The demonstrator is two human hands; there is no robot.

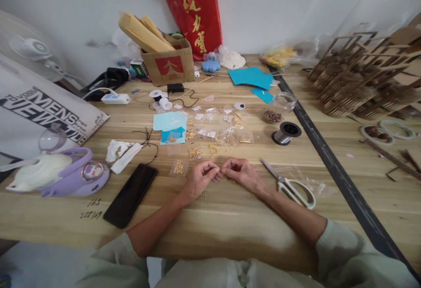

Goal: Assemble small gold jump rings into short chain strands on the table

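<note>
The wooden table [230,231] carries a black phone [130,196] near a purple-and-white bottle [77,176], small bags of gold pieces [179,168], scissors [289,186], a wire spool [286,133] beside a clear jar [284,102], and blue sheets [250,77] farther back.

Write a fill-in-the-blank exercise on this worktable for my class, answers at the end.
The small pieces just beyond the left hand are coloured ____.
The white-handled tool near the right hand is a pair of ____.
The phone lies to the ____ of both hands.

Missing words: gold; scissors; left
</note>
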